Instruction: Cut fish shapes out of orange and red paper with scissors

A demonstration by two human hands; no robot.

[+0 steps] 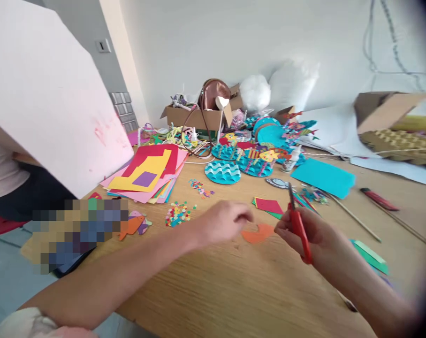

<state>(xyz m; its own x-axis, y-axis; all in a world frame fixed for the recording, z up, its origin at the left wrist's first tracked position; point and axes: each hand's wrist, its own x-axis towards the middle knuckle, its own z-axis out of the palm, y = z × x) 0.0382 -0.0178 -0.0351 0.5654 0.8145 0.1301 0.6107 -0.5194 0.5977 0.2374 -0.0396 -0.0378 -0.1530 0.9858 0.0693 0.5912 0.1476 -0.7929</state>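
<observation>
My right hand [309, 232] grips a pair of scissors [299, 228] by the red handles, blades pointing up and away. Over the wooden table, my left hand [223, 221] has its fingers curled inward; whatever they pinch, if anything, is hidden. Between both hands an orange paper piece [258, 234] with a notched upper edge lies on the tabletop, close to the left fingertips. Just beyond it are small red and green paper squares [268, 205]. Colourful paper dots [178, 214] are scattered left of my left hand.
Stacked coloured paper [142, 171] lies at left beneath a large white board [54, 94]. Blue wavy discs [222, 172], a glue bottle [292, 158] and a blue sheet [323, 177] sit farther back. A cutter [379, 199] and sticks lie right. Part of another person [5, 173] shows at left.
</observation>
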